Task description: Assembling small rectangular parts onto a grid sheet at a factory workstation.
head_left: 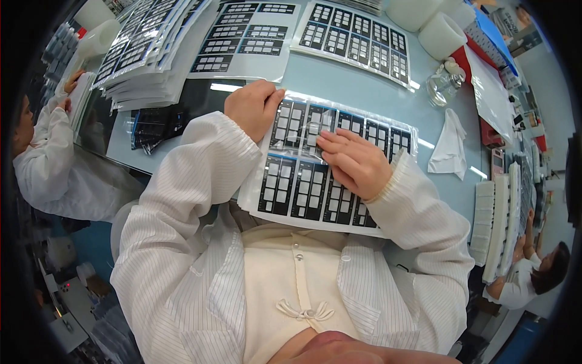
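Note:
A white-edged sheet of black panels (312,188) lies on the table before me, each panel printed with pale rectangles and a blue strip. Clear, shiny film shows over its upper part. My left hand (253,108) is closed at the sheet's upper left corner, thumb and fingers pinching its edge. Flat across the middle of the sheet rests my right hand (356,159), fingers stretched out and pressing on the film. Some panels are hidden beneath that hand and sleeve.
Tall stacks of similar sheets (145,54) stand at the far left, with two more sheets (354,41) behind mine. A glass bottle (441,90), white cloth (448,145) and film rolls (441,35) sit to the right. Small black pieces (156,126) lie left. Co-workers sit at both sides.

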A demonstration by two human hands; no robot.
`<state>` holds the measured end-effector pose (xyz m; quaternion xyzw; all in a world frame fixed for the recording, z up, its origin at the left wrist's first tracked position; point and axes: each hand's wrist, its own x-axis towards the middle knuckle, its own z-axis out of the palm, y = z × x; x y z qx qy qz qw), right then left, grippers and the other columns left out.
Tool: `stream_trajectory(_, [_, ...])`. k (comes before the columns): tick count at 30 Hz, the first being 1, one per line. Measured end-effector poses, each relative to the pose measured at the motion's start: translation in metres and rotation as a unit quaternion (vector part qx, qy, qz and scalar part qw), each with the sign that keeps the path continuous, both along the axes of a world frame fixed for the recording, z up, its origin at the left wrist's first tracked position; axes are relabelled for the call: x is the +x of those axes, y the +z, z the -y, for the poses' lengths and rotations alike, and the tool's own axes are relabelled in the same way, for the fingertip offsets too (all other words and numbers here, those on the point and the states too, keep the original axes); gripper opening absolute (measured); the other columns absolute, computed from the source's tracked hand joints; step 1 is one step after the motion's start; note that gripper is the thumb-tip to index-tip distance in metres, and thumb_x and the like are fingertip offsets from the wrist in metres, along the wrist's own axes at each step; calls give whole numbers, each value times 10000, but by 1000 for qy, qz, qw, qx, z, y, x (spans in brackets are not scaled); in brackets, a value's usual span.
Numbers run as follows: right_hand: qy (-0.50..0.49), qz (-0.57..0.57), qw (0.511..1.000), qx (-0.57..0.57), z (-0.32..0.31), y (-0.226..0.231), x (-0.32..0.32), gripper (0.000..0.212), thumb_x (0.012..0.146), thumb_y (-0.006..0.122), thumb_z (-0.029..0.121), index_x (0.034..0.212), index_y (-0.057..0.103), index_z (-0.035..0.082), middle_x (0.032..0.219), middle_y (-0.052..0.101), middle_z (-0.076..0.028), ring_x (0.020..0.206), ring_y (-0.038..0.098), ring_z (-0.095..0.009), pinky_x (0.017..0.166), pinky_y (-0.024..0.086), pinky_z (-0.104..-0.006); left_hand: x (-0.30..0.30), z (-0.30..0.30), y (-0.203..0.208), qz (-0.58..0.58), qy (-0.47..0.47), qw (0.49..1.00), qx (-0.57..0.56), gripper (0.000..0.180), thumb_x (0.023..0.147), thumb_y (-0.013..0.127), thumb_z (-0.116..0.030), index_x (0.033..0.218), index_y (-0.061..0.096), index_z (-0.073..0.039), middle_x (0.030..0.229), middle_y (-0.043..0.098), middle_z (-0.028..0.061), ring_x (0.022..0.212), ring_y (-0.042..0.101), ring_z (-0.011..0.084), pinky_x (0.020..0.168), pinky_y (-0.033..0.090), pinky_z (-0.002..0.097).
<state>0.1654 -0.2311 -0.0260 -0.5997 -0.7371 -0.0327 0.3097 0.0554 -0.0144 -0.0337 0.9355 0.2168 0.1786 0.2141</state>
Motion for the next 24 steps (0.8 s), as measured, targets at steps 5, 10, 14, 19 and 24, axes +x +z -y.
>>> stream_trajectory(5, [-23, -50, 998, -10, 36, -3, -15, 137, 736, 610, -68, 867, 585, -40, 1049, 634, -179, 1059, 591, -310, 944, 440, -427, 0, 0, -3, 25, -7, 998, 53, 241, 898, 518, -226, 783, 613, -36, 751, 588, 82, 674, 588, 269, 616, 463, 349])
stream_trajectory(10, [-61, -73, 995, -13, 69, 0, -28, 150, 707, 611, -90, 841, 579, -30, 1006, 654, -173, 1038, 606, -313, 938, 434, -446, 0, 0, -6, 27, -9, 997, 75, 236, 902, 513, -227, 787, 604, -42, 757, 583, 74, 663, 585, 271, 603, 461, 350])
stream_trajectory(14, [-66, -126, 990, -10, 79, 0, -25, 140, 695, 600, -98, 807, 577, -17, 986, 663, -170, 1023, 616, -307, 933, 439, -442, 0, 1, -6, 31, -15, 994, 101, 242, 908, 512, -242, 777, 590, -54, 747, 571, 61, 646, 583, 245, 592, 462, 340])
stream_trajectory(19, [-73, -149, 986, 1, 76, -3, -24, 123, 708, 602, -78, 808, 588, -8, 986, 666, -156, 1021, 619, -292, 934, 439, -433, -8, -6, 24, 34, -92, 986, 134, 206, 869, 560, -277, 945, 596, -89, 936, 583, 62, 891, 567, 251, 758, 461, 348])
stream_trajectory(24, [-80, -157, 984, -3, 79, -5, -23, 113, 718, 606, -67, 811, 585, -7, 987, 667, -146, 1023, 619, -285, 928, 441, -432, -16, 24, 36, -41, -355, 926, 124, 447, 819, 539, -229, 1249, 493, -116, 1313, 460, 82, 1244, 377, 286, 1033, 274, 431])
